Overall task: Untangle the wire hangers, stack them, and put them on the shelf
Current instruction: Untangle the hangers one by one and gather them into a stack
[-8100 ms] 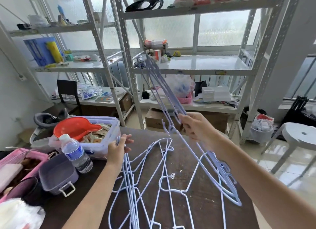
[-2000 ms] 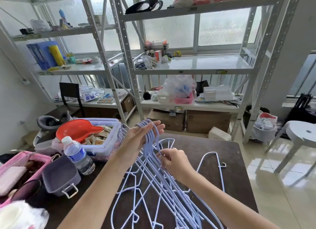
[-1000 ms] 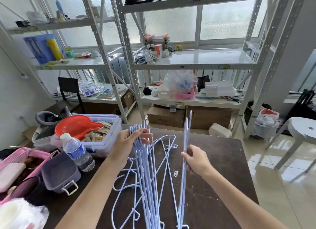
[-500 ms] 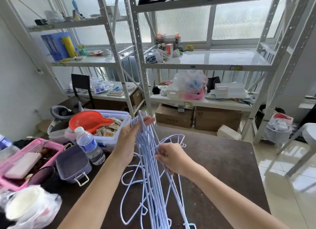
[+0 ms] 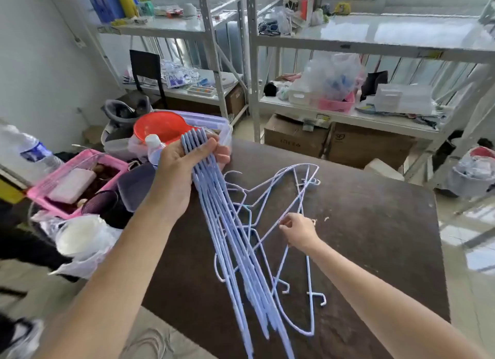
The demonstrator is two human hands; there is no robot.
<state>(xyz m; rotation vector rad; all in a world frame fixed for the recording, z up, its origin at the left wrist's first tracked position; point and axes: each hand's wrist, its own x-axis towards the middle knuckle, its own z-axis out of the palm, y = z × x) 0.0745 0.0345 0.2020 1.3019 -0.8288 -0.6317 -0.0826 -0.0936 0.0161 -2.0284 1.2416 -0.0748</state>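
Note:
My left hand (image 5: 184,168) grips a bundle of several light-blue wire hangers (image 5: 233,251) by one end and holds it up over the dark brown table (image 5: 375,238); the bundle slopes down toward me. A few loose hangers (image 5: 297,198) lie tangled on the table to the right of the bundle. My right hand (image 5: 300,231) reaches down to them and pinches the wire of one loose hanger. The metal shelf (image 5: 375,41) stands behind the table.
At the table's left stand a pink basket (image 5: 77,176), a grey tub (image 5: 136,184), a water bottle (image 5: 155,149), a clear box with a red scoop (image 5: 160,127) and a white plastic bag (image 5: 83,238). Cardboard boxes (image 5: 294,139) sit under the shelf's lower board.
My right hand has let go of the held bundle and dropped to a loose hanger on the table. The view has tilted down and shifted left.

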